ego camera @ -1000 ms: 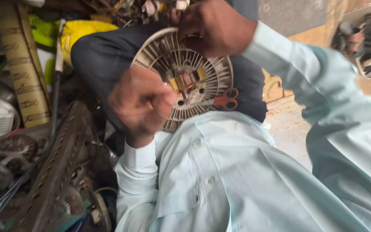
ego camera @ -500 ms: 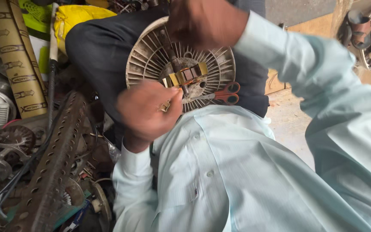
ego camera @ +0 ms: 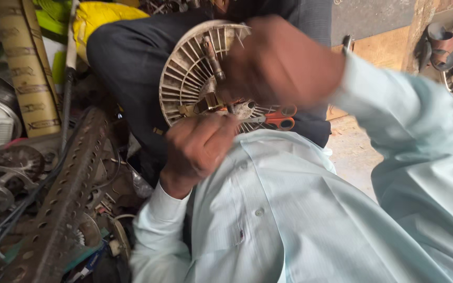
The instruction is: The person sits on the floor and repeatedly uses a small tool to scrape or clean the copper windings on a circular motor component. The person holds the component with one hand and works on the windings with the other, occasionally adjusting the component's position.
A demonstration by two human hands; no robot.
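Fingers of left hand (ego camera: 197,149) curled shut beneath finned round fan part (ego camera: 184,78); right hand (ego camera: 281,65) gripped its far rim. Orange-handled scissors (ego camera: 276,118) lay idle, right. Hub fitting remained attached.

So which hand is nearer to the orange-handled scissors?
Right. The right hand hangs just above the orange-handled scissors, blurred; the left hand sits lower and further left, fingertips at the hub of the round finned part.

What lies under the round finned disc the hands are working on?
The round finned disc rests on a dark-trousered lap. Orange-handled scissors poke out at its lower right. The right hand covers the disc's right half; the rest underneath stays hidden.
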